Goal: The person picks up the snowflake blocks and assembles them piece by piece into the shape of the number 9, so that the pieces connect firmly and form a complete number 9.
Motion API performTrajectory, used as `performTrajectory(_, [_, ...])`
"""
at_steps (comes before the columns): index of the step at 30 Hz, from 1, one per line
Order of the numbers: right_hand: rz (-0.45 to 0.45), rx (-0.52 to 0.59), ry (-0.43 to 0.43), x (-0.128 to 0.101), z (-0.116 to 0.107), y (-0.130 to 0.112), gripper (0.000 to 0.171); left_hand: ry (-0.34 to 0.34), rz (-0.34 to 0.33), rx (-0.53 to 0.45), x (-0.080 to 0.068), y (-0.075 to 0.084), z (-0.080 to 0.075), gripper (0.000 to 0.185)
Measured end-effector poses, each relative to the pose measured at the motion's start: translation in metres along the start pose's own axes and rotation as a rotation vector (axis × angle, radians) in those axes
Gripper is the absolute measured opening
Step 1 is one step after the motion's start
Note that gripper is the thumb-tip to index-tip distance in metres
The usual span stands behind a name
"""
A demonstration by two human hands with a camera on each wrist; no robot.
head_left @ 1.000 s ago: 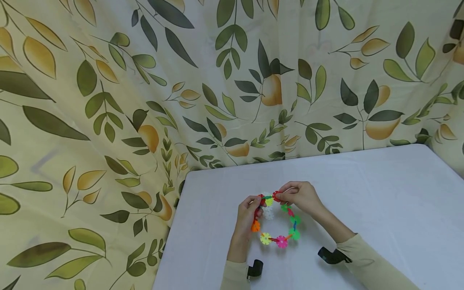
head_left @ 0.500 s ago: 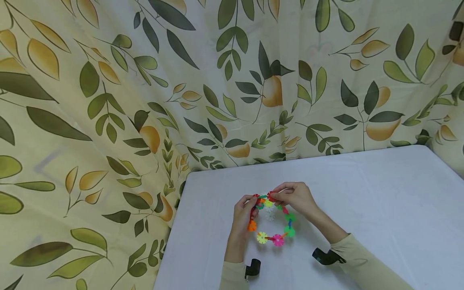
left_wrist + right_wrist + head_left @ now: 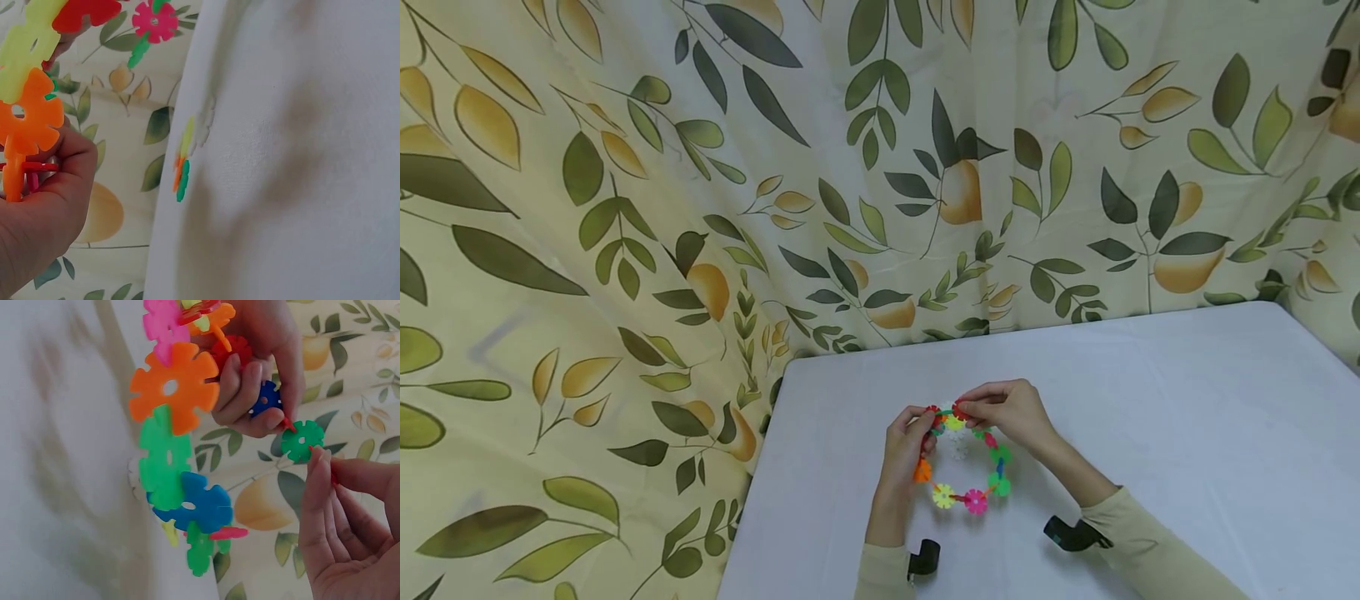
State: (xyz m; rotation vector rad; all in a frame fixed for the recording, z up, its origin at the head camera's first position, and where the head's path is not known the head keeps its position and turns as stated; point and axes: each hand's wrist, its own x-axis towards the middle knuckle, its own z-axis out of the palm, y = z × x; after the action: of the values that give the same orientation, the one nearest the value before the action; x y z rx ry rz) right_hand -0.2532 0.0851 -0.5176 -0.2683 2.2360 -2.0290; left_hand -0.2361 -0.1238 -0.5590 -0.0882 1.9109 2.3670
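Both hands grasp the ring of snowflake pieces (image 3: 964, 467), left hand (image 3: 904, 446) at 9 o'clock, right hand (image 3: 1009, 412) at 1 o'clock, holding its ends close above the table (image 3: 1150, 400)

A white table (image 3: 1150, 400) stands near and to the right, while a cream curtain (image 3: 625, 208) printed with green leaves and yellow pears hangs behind and left.

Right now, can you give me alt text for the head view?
Two hands hold a ring of colourful snowflake discs above a white table: left hand grips its left side, right hand pinches the top. A leaf-print curtain hangs behind.
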Motion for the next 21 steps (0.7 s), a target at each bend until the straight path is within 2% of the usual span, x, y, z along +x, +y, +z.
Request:
performTrajectory(4, [-0.014,-0.032,0.009,0.000,-0.001,-0.001,0.025,-0.005,0.031,-0.007,0.000,-0.002,0.004,0.022])
performTrajectory(12, [0.020,-0.027,0.036,0.002,-0.003,-0.002,0.021,-0.039,0.081,-0.015,-0.001,-0.004,0.010,0.031])
performTrajectory(21, [0.033,0.013,-0.007,0.005,-0.008,-0.001,0.023,-0.104,0.092,-0.011,0.003,-0.001,0.013,0.028])
